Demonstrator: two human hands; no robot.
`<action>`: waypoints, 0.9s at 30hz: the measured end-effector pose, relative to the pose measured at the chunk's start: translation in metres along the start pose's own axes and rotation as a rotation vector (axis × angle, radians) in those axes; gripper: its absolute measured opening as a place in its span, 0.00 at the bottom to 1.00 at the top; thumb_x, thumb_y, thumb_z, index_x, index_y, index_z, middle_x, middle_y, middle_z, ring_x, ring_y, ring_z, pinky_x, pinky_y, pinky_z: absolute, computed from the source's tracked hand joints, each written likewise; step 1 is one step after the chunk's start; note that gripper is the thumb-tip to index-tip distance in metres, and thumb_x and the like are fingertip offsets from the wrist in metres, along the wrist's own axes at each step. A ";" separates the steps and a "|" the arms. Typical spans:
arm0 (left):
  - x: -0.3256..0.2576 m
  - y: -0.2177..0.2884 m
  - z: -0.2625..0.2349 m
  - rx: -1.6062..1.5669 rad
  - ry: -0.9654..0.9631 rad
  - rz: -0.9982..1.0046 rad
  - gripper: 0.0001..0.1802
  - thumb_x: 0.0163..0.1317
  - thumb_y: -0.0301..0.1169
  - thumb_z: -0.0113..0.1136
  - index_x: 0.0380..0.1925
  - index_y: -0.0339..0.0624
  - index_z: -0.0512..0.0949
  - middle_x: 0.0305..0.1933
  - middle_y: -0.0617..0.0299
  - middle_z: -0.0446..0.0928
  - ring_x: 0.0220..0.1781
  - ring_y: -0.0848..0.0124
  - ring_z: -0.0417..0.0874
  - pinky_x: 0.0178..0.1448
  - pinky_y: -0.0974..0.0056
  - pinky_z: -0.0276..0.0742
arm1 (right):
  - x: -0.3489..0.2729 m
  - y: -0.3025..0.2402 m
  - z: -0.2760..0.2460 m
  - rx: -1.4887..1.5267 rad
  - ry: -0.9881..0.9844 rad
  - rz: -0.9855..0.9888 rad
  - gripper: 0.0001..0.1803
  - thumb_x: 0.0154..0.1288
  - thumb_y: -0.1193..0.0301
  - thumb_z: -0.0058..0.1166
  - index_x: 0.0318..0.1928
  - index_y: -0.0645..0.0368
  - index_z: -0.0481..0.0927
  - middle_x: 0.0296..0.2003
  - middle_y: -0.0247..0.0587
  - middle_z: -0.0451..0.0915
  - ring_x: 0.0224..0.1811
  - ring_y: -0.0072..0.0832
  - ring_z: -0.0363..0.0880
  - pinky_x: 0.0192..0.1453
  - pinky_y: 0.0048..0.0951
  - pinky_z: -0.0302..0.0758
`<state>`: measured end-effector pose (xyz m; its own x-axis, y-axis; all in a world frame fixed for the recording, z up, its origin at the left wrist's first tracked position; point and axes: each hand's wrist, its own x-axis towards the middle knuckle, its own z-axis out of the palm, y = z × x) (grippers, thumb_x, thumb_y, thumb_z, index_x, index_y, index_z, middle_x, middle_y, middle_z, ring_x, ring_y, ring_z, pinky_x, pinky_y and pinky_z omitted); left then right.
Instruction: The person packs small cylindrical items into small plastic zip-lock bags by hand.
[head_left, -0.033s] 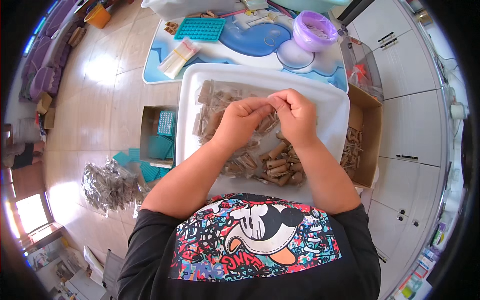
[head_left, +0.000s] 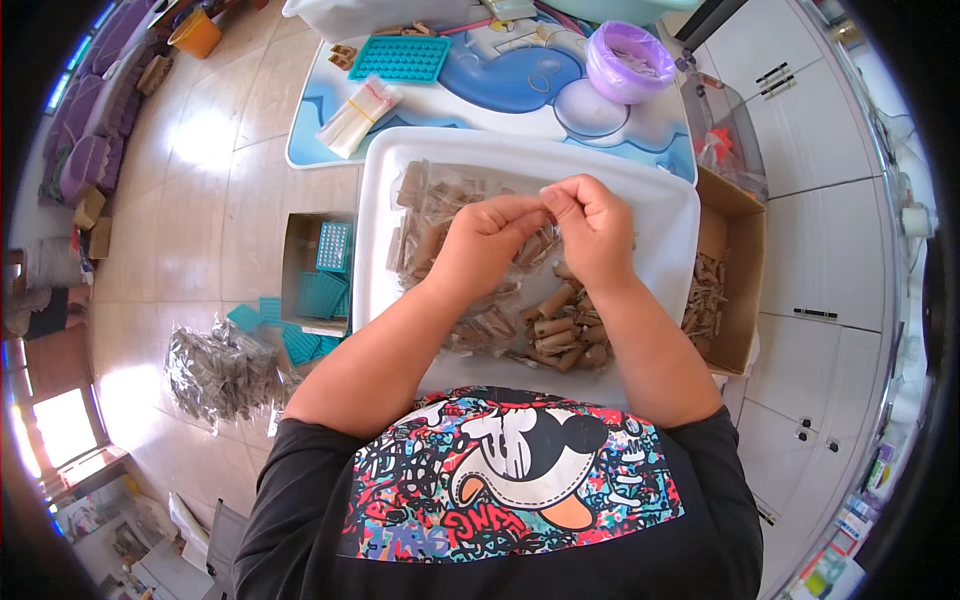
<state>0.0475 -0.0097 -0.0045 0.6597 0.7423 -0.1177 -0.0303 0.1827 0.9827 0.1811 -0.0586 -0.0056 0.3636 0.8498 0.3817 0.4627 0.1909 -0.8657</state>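
Observation:
My left hand and my right hand meet above a white plastic tub. Both are closed, thumbs pinched against forefingers, fingertips nearly touching. Whatever they pinch is too small or too hidden to name. Just below the fingertips shows a clear plastic bag with something brown in it; whether it hangs from my fingers I cannot tell. Bagged brown pieces fill the tub's left side. Loose brown cylindrical pieces are heaped nearer me, between my forearms.
Beyond the tub, a blue-and-white table carries a bundle of clear bags, a teal tray and a lined purple bowl. A cardboard box of brown pieces stands right. Left are a box of teal trays and filled bags.
My hands have shifted only very slightly, still pinched together over the tub. Nothing else visibly differs.

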 end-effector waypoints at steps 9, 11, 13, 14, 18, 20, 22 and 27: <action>0.002 0.011 -0.010 -0.133 0.205 -0.072 0.11 0.61 0.29 0.53 0.41 0.38 0.78 0.37 0.65 0.79 0.34 0.82 0.74 0.39 0.76 0.70 | 0.023 0.018 -0.042 0.852 0.217 0.466 0.11 0.63 0.64 0.50 0.26 0.56 0.71 0.21 0.31 0.70 0.15 0.14 0.57 0.18 0.16 0.54; 0.002 0.011 -0.013 -0.146 0.221 -0.058 0.11 0.61 0.29 0.53 0.41 0.38 0.77 0.37 0.64 0.79 0.34 0.81 0.75 0.39 0.76 0.70 | 0.020 0.007 -0.036 0.775 0.084 0.588 0.09 0.61 0.67 0.52 0.27 0.55 0.71 0.23 0.31 0.72 0.17 0.13 0.59 0.20 0.15 0.55; 0.001 0.014 -0.015 -0.079 0.234 -0.043 0.11 0.60 0.28 0.53 0.41 0.37 0.77 0.37 0.63 0.80 0.34 0.81 0.76 0.38 0.75 0.71 | 0.018 0.007 -0.031 0.762 0.008 0.586 0.08 0.60 0.68 0.53 0.27 0.56 0.72 0.23 0.30 0.72 0.18 0.12 0.60 0.21 0.14 0.56; 0.001 0.015 -0.014 -0.080 0.233 -0.044 0.11 0.60 0.28 0.53 0.41 0.37 0.77 0.37 0.63 0.80 0.34 0.81 0.76 0.38 0.75 0.71 | 0.017 0.007 -0.030 0.749 -0.070 0.582 0.07 0.59 0.70 0.55 0.28 0.57 0.72 0.24 0.30 0.73 0.19 0.12 0.61 0.22 0.13 0.57; 0.000 0.021 -0.012 -0.044 0.248 -0.061 0.11 0.59 0.28 0.55 0.41 0.36 0.77 0.36 0.63 0.79 0.34 0.81 0.76 0.38 0.76 0.71 | 0.014 0.002 -0.029 0.642 -0.157 0.565 0.06 0.57 0.70 0.56 0.32 0.59 0.75 0.24 0.26 0.73 0.21 0.11 0.63 0.25 0.12 0.58; -0.001 0.020 -0.011 -0.019 0.254 -0.073 0.11 0.59 0.28 0.55 0.41 0.36 0.77 0.36 0.63 0.79 0.34 0.81 0.76 0.38 0.76 0.71 | 0.012 -0.001 -0.028 0.521 -0.221 0.554 0.08 0.57 0.71 0.56 0.36 0.61 0.77 0.25 0.25 0.74 0.23 0.10 0.64 0.26 0.12 0.60; 0.000 0.017 -0.011 -0.038 0.233 -0.036 0.11 0.59 0.27 0.55 0.40 0.36 0.77 0.36 0.63 0.79 0.33 0.81 0.76 0.36 0.76 0.72 | 0.011 -0.007 -0.024 0.459 -0.221 0.528 0.08 0.58 0.72 0.56 0.36 0.62 0.77 0.25 0.25 0.74 0.24 0.10 0.64 0.27 0.12 0.61; -0.001 0.017 -0.011 -0.073 0.211 -0.065 0.10 0.59 0.28 0.54 0.40 0.37 0.77 0.35 0.64 0.79 0.33 0.81 0.76 0.35 0.76 0.72 | 0.009 -0.004 -0.023 0.365 -0.232 0.475 0.08 0.58 0.72 0.55 0.36 0.63 0.78 0.26 0.25 0.75 0.26 0.09 0.66 0.29 0.12 0.63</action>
<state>0.0378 -0.0003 0.0103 0.4906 0.8444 -0.2153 -0.0518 0.2749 0.9601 0.2014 -0.0629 0.0085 0.2582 0.9593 -0.1145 -0.0257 -0.1117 -0.9934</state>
